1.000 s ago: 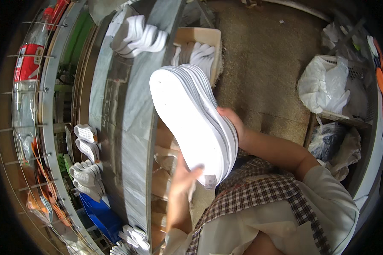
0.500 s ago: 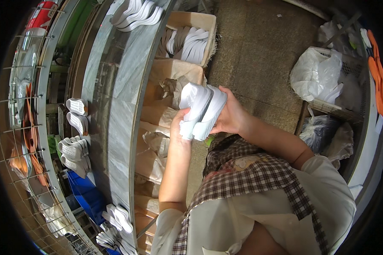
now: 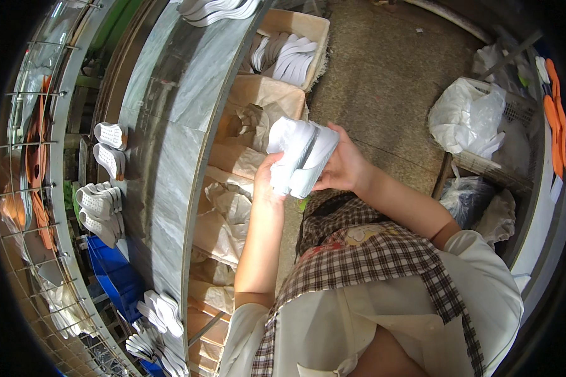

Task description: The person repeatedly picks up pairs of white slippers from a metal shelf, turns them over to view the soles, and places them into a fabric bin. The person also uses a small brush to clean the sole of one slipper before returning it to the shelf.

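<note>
In front of my body I hold a bundle of white shoe soles (image 3: 303,156), two groups standing side by side with a thin grey gap between them. My left hand (image 3: 269,177) grips the near left side of the bundle, its thumb lying against the soles. On the right side my right hand (image 3: 346,164) is closed round the other group; part of its fingers is hidden behind the soles. Past the bundle stands a lined box (image 3: 317,47) holding more white and grey-brown soles. Another paper-lined box (image 3: 283,94) lies just beyond my left hand.
A grey marbled counter (image 3: 170,119) runs along my left, with white soles (image 3: 220,9) at its far end. Several grey soles (image 3: 100,210) and a blue bin (image 3: 114,276) sit beyond its left edge. At right, a crate holds a white plastic bag (image 3: 465,116).
Both hands have pressed the two groups of soles closer, narrowing the gap between them. The bundle has tilted slightly, and the view has shifted a little.
</note>
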`<action>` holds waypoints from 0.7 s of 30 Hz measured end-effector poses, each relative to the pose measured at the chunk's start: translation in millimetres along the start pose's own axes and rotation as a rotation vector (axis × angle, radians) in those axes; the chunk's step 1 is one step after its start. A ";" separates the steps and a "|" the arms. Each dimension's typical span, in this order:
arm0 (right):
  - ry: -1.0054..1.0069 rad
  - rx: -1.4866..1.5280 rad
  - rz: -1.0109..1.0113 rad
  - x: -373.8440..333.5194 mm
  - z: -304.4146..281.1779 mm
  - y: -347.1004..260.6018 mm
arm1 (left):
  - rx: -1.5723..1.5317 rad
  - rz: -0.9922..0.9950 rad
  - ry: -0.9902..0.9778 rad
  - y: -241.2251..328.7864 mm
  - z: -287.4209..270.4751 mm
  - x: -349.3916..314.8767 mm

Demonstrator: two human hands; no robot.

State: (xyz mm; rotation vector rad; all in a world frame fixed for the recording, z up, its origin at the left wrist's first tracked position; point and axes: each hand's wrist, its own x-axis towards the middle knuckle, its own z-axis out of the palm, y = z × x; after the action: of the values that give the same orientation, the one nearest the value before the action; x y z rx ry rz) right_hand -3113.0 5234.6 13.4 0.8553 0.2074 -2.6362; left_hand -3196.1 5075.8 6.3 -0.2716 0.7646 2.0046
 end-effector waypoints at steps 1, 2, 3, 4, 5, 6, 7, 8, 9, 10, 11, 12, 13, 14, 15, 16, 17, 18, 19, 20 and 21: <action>0.001 -0.015 -0.001 0.4 -0.9 0.1 | 0.047 0.012 0.042 -2.1 3.6 -1.7; -0.007 -0.021 0.006 0.2 -1.6 -0.6 | 0.159 0.054 0.134 -4.3 7.9 -3.6; -0.109 -0.061 -0.055 -0.3 -1.3 -1.5 | 0.251 0.093 0.195 -5.8 12.6 -5.5; -0.220 -0.093 -0.108 -1.2 0.3 -2.7 | 0.298 0.138 0.228 -6.7 17.8 -7.0; -0.247 -0.104 -0.150 -2.6 3.3 -4.7 | 0.326 0.177 0.227 -5.9 23.2 -8.1; -0.351 -0.178 -0.225 -5.3 7.2 -7.1 | 0.363 0.230 0.237 -4.8 28.9 -8.5; -0.371 -0.232 -0.289 -9.0 12.1 -9.8 | 0.344 0.272 0.136 -3.4 34.0 -11.3; -0.383 -0.286 -0.360 -13.5 17.7 -12.5 | 0.322 0.317 0.078 -2.8 39.3 -11.1; -0.469 -0.316 -0.443 -19.7 22.9 -13.4 | 0.300 0.378 0.042 -2.5 43.9 -12.2; -0.412 -0.369 -0.496 -25.6 28.6 -12.4 | 0.278 0.433 -0.025 -1.9 47.9 -12.5; -0.390 -0.417 -0.569 -31.4 33.8 -10.3 | 0.282 0.421 -0.063 0.4 51.0 -14.0; -0.440 -0.475 -0.667 -36.1 38.5 -9.3 | 0.283 0.459 -0.086 0.3 53.3 -14.3; -0.388 -0.480 -0.654 -39.2 42.5 -10.7 | 0.286 0.495 -0.117 0.1 54.4 -14.4; -0.409 -0.496 -0.666 -41.8 45.4 -12.2 | 0.283 0.535 -0.145 -0.7 54.8 -13.9; -0.419 -0.514 -0.682 -43.8 47.3 -13.4 | 0.284 0.556 -0.156 -1.3 53.7 -13.8; -0.454 -0.543 -0.692 -45.2 48.3 -14.4 | 0.279 0.581 -0.165 -2.2 52.1 -13.0; -0.479 -0.574 -0.706 -46.0 48.8 -15.7 | 0.275 0.605 -0.175 -2.8 49.9 -11.6; -0.499 -0.595 -0.729 -46.4 48.9 -17.7 | 0.273 0.627 -0.185 -3.2 47.4 -10.2; -0.522 -0.616 -0.739 -46.7 48.8 -19.4 | 0.272 0.649 -0.194 -3.1 44.6 -9.0; -0.541 -0.624 -0.754 -47.1 48.6 -20.9 | 0.274 0.666 -0.232 -2.6 41.9 -8.5; -0.563 -0.632 -0.771 -47.7 48.6 -22.5 | 0.267 0.625 -0.186 -1.2 39.5 -8.3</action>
State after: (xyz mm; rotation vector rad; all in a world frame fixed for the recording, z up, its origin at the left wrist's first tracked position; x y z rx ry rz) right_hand -3111.8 5257.4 81.4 -0.2466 1.3344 -3.0070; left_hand -3186.2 5094.7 40.6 0.3497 1.0738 2.4191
